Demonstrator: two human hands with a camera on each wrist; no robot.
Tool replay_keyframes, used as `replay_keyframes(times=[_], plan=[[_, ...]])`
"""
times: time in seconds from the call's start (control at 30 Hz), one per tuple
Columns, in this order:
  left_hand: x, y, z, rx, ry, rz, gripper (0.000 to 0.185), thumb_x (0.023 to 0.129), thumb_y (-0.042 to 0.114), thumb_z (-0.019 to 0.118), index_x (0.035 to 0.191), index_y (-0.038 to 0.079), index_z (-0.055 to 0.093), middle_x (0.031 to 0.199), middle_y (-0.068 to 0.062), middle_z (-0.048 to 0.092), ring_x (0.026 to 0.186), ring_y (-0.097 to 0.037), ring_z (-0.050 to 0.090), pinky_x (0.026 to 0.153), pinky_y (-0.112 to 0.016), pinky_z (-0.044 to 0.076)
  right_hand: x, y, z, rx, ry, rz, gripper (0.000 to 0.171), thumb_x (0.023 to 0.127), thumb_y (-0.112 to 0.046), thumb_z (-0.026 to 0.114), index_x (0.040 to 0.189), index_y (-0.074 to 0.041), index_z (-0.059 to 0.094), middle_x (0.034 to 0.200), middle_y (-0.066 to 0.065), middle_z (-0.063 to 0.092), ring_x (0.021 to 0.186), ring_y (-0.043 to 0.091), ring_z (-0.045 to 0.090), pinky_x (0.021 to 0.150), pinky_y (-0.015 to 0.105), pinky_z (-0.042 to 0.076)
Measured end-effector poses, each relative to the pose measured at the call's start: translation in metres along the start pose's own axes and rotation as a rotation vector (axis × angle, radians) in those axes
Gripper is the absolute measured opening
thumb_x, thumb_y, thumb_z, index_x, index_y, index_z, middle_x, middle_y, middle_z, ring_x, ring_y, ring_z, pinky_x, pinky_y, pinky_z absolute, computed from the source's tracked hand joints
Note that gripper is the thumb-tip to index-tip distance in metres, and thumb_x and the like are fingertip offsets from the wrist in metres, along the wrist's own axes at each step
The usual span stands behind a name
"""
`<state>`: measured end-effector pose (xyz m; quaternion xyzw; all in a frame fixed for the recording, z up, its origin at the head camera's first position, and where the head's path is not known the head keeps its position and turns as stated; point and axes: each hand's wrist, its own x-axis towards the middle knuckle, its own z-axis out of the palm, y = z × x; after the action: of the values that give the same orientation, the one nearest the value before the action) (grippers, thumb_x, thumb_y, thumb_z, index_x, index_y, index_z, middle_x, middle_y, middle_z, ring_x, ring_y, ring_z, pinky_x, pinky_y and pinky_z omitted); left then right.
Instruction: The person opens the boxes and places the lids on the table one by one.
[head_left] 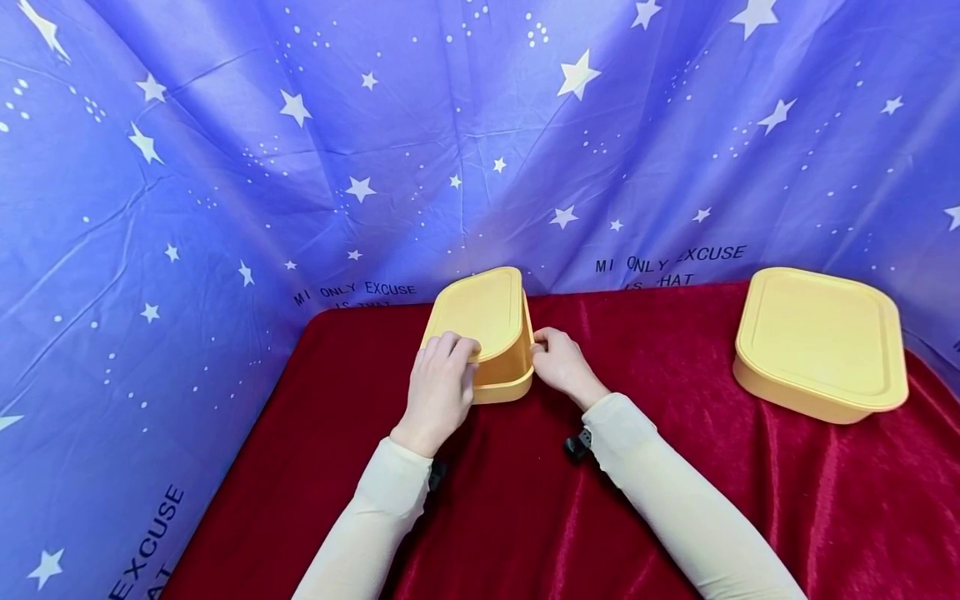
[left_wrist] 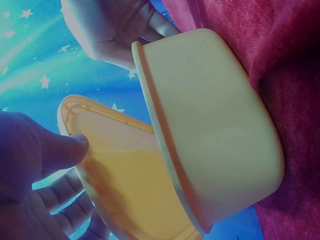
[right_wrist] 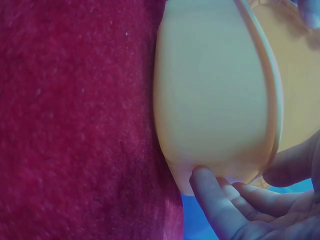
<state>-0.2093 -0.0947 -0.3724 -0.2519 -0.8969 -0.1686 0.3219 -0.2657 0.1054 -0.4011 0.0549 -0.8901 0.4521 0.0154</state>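
**Two hands lifting a yellow lid off its box**

One small yellow box (head_left: 504, 377) sits near the back middle of the red-draped desk (head_left: 525, 517). Its single lid (head_left: 480, 310) is tilted up on the left side. The left hand (head_left: 438, 392) pinches the lid's raised edge, thumb beneath and fingers above, as the left wrist view shows. The right hand (head_left: 561, 364) holds the box's right wall, fingers curled against it. A second, larger lidded container (head_left: 821, 342) stands well apart at right, seen only from the head.
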Motion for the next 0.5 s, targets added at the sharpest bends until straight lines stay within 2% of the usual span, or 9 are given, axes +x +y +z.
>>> replay_keyframes(times=[0.5], plan=[[0.0006, -0.0002, -0.0021, -0.013, 0.031, -0.015, 0.022, 0.082, 0.0, 0.07, 0.099, 0.01, 0.062, 0.094, -0.003, 0.055, 0.086, -0.025, 0.052, 0.069, -0.035, 0.041, 0.0003, 0.0009, 0.0003, -0.009, 0.004, -0.006, 0.029, 0.093, -0.01, 0.044, 0.113, 0.001, 0.061, 0.099, 0.011, 0.063, 0.089, 0.025, 0.057, 0.077, 0.035, 0.045]])
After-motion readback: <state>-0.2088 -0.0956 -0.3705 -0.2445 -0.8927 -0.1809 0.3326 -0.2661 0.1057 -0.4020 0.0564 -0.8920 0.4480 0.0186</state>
